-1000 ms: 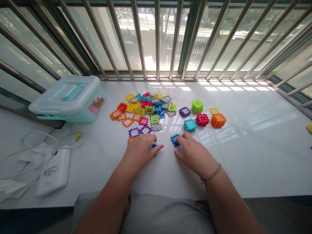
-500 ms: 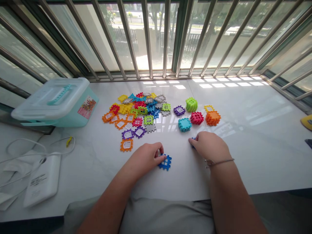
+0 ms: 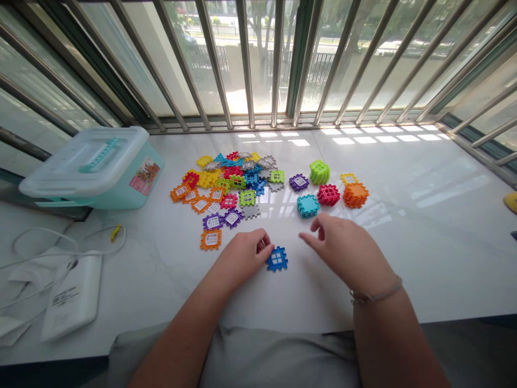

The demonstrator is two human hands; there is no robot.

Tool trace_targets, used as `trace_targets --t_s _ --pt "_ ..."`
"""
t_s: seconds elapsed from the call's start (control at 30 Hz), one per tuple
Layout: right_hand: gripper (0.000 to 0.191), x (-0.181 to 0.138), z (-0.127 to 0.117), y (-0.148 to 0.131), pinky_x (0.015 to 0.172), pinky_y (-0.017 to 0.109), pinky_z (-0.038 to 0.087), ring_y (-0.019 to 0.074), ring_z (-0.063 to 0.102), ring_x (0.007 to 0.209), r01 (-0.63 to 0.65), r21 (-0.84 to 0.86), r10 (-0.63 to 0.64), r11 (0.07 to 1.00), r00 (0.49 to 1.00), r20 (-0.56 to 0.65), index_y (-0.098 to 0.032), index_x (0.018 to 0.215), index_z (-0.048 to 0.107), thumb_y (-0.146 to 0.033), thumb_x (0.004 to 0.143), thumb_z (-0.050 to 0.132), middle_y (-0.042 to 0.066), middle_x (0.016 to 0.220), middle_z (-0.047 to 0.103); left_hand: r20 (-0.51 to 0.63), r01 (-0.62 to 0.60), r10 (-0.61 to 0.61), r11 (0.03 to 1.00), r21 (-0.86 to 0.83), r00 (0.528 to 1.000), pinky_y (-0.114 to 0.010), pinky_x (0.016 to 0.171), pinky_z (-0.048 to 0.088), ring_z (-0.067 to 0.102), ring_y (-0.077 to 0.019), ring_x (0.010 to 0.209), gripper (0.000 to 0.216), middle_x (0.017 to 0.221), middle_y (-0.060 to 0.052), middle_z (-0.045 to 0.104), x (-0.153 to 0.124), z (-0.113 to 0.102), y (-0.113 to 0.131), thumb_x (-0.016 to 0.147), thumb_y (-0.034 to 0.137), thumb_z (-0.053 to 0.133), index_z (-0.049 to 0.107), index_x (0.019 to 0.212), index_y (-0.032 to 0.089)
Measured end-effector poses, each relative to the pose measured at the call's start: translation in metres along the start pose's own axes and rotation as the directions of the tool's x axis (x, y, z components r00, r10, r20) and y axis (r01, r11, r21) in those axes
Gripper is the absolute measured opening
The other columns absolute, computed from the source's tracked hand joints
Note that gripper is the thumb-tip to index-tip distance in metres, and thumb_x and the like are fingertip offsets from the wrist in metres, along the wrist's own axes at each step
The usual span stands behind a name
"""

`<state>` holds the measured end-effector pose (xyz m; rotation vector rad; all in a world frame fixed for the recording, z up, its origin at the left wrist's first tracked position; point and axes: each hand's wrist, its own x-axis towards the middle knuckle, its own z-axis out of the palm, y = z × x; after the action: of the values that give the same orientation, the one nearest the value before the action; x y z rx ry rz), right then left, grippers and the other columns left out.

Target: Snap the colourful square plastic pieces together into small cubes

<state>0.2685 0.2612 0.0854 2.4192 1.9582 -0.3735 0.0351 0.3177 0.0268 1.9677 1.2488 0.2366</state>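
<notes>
My left hand point(image 3: 242, 256) rests on the white tabletop point(image 3: 404, 242) with its fingers curled, pinching the left edge of a flat blue window tile point(image 3: 277, 259). My right hand point(image 3: 343, 248) hovers just right of that tile, fingers loosely apart and index finger pointing left, and nothing shows in it. Beyond it sit a teal block stack point(image 3: 307, 205), a red one point(image 3: 328, 194), an orange one point(image 3: 355, 195) and a green one point(image 3: 319, 171). A heap of several coloured tiles point(image 3: 230, 183) lies further left, and a lone orange tile point(image 3: 210, 238) is near my left hand.
A pale teal lidded storage box point(image 3: 92, 167) stands at the left. A white power bank point(image 3: 72, 302) with cables lies near the front left edge. Metal window bars point(image 3: 278, 64) close off the back. A yellow object point(image 3: 512, 202) shows at the far right edge.
My left hand has drawn the blue tile toward me and into the open. My right hand moved right, then lifted off the table with its fingers loosened; the blue piece it covered is out of sight.
</notes>
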Motion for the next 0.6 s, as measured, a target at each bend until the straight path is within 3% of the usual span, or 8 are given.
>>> trace_targets --t_s 0.1,0.2,0.3,0.43,0.6 --pt "0.044 -0.021 0.010 -0.042 0.080 0.032 0.050 0.0267 0.073 0.103 0.186 0.022 -0.187 0.982 0.977 0.107 -0.022 0.122 0.065 -0.049 0.092 0.084 0.009 0.117 0.073 -0.007 -0.010 0.010 1.000 -0.004 1.000 -0.028 0.065 0.040 0.066 -0.0165 0.071 0.012 0.076 0.002 0.074 0.000 0.000 -0.001 0.095 0.033 0.067 0.072 0.090 0.023" --pt "0.062 -0.030 0.022 -0.069 0.082 0.035 0.055 0.0299 0.072 0.106 0.201 -0.013 -0.195 0.980 0.963 0.187 -0.020 0.129 0.062 -0.048 0.083 0.092 0.011 0.126 0.067 -0.017 -0.007 0.007 1.000 0.008 1.000 -0.028 0.064 0.039 0.065 -0.0168 0.069 0.015 0.075 0.002 0.074 -0.001 -0.001 0.000 0.096 0.033 0.065 0.070 0.087 0.023" --pt "0.053 -0.029 0.030 -0.079 0.084 0.035 0.056 0.0292 0.071 0.107 0.238 -0.038 -0.229 0.970 0.959 0.167 -0.019 0.128 0.061 -0.043 0.088 0.088 0.012 0.126 0.066 -0.023 -0.001 0.001 1.000 0.013 1.000 -0.029 0.063 0.038 0.065 -0.0170 0.069 0.017 0.074 0.001 0.073 0.000 -0.002 0.002 0.097 0.033 0.063 0.070 0.086 0.023" --pt "0.038 -0.019 0.032 -0.075 0.077 0.033 0.055 0.0290 0.076 0.099 0.116 -0.089 -0.100 0.989 0.982 0.160 -0.016 0.116 0.060 -0.048 0.101 0.073 0.013 0.110 0.072 -0.021 -0.013 0.014 1.000 0.003 1.000 -0.029 0.066 0.040 0.067 -0.0175 0.071 0.014 0.076 0.001 0.074 0.001 -0.003 0.002 0.096 0.030 0.061 0.071 0.089 0.023" --pt "0.042 -0.014 0.024 -0.062 0.068 0.032 0.050 0.0307 0.079 0.091 -0.020 -0.103 0.037 0.995 0.985 0.167 -0.017 0.118 0.056 -0.056 0.106 0.061 0.013 0.098 0.075 -0.015 -0.035 0.035 0.999 0.005 0.999 -0.029 0.066 0.040 0.067 -0.0180 0.072 0.014 0.077 0.000 0.074 0.001 -0.004 0.003 0.096 0.029 0.060 0.071 0.090 0.023"
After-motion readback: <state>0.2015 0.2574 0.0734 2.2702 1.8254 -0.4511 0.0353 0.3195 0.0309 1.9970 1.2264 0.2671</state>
